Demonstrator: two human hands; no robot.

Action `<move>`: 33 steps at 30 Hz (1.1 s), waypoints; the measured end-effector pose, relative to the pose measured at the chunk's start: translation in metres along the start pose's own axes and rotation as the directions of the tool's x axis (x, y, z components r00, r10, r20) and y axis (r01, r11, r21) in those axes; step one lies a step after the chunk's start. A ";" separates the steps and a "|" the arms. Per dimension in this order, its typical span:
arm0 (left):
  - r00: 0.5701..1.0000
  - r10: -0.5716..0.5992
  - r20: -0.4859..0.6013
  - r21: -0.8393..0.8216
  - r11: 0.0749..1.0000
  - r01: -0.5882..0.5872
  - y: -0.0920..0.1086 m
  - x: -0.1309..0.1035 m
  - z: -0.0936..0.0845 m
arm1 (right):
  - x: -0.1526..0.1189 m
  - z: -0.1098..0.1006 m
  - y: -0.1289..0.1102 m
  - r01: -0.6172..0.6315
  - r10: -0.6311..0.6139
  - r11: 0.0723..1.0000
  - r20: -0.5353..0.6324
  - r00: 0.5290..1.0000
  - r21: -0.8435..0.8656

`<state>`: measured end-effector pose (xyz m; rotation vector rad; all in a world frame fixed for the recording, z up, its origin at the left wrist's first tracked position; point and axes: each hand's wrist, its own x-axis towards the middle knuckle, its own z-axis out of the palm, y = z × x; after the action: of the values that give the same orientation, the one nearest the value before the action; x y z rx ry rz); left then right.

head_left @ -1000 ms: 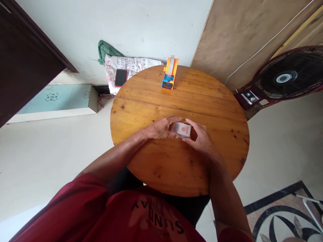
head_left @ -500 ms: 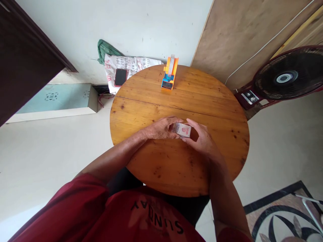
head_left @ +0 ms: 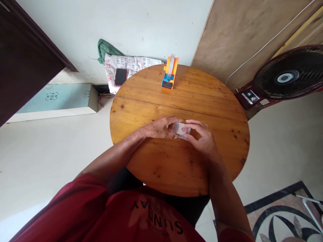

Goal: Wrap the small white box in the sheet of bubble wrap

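Observation:
A small whitish, partly see-through box (head_left: 181, 129) with red print is held between my hands over the middle of the round wooden table (head_left: 156, 154). My left hand (head_left: 163, 128) is closed around its left end, thumb on the near side and fingers on the far side. At the right end, my right hand (head_left: 202, 136) pinches the box, its thumb and forefinger curved around the corners. The fingers partly cover both ends. What the box contains cannot be made out.
An orange and blue tape dispenser (head_left: 169, 74) stands at the table's far edge. Behind the table's left side, a phone (head_left: 120, 77) lies on a white printed sack (head_left: 133, 63) beside a green bag (head_left: 107, 50). A dark fan (head_left: 285, 78) stands at the right.
My right thumb and forefinger have shifted left onto the right end of the box, and the box has turned slightly. The left hand has hardly moved.

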<state>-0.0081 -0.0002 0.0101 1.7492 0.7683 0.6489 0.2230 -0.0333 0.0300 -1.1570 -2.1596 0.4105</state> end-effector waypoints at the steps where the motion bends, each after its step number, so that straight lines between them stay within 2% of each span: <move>1: 1.000 0.001 -0.001 0.009 1.000 -0.001 0.001 0.000 0.000 | 0.000 0.000 0.000 0.007 -0.007 1.000 -0.015 1.000 -0.001; 6: 0.999 0.035 0.010 0.022 0.999 -0.035 0.004 0.001 -0.001 | -0.001 0.003 0.004 0.039 -0.040 0.999 -0.081 0.996 -0.017; 13: 0.998 0.067 0.012 -0.003 0.998 -0.067 0.004 0.000 0.000 | 0.000 0.008 0.004 0.080 -0.082 0.996 -0.103 0.991 -0.025; 25: 0.995 0.092 0.029 0.053 0.994 -0.093 0.005 0.001 0.000 | 0.000 0.016 0.004 0.118 -0.121 0.993 -0.173 0.977 -0.029; 29: 0.997 0.071 -0.015 0.073 0.995 -0.069 0.004 0.000 0.001 | -0.001 0.015 0.004 0.106 -0.109 0.994 -0.185 0.977 -0.025; 33: 0.996 0.061 -0.063 0.169 0.984 -0.050 0.000 -0.002 0.002 | -0.002 0.014 0.006 0.077 -0.082 0.996 -0.183 0.980 -0.035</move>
<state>-0.0072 -0.0030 0.0097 1.9155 0.8434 0.7011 0.2179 -0.0308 0.0154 -1.0758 -2.0477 0.2287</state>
